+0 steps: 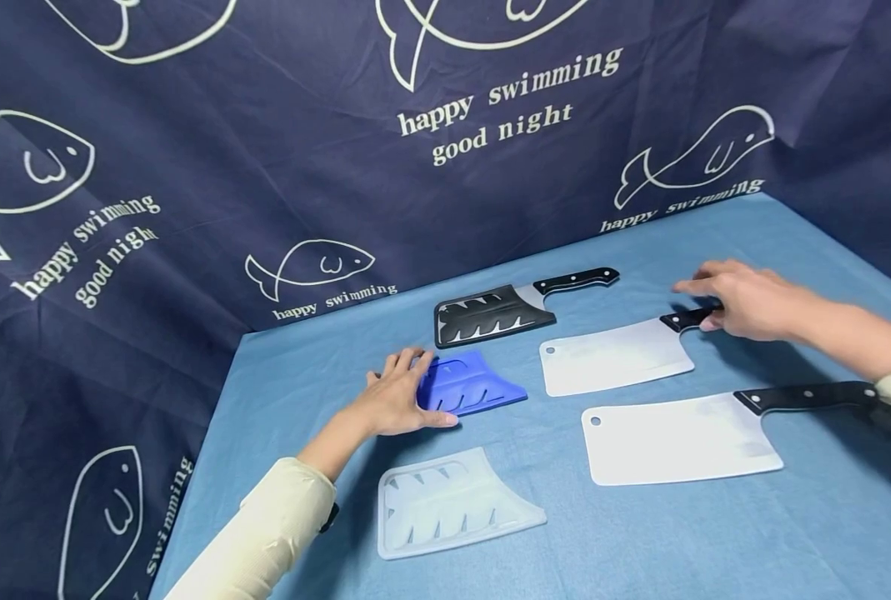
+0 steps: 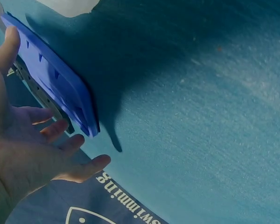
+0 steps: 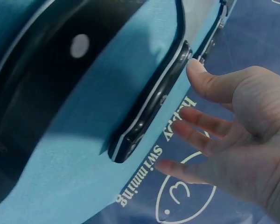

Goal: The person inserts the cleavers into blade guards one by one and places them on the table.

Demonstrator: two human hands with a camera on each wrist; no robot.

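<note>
My left hand (image 1: 394, 398) reaches over the left end of a blue blade cover (image 1: 469, 383), thumb near its front edge and fingers spread at its far side. The left wrist view shows the cover (image 2: 56, 77) flat on the cloth, with no fingers curled round it. My right hand (image 1: 753, 300) hovers at the black handle of the middle cleaver (image 1: 616, 358), whose white blade points left, bare. In the right wrist view that handle (image 3: 151, 105) lies apart from the loosely extended fingers, the thumb closest to it.
Behind lies a cleaver in a black cover (image 1: 493, 317). In front are a bare white-bladed cleaver (image 1: 678, 442) and a translucent white blade cover (image 1: 453, 504). The blue cloth (image 1: 565, 542) meets a dark fish-print curtain (image 1: 490, 200) along its back and left edges.
</note>
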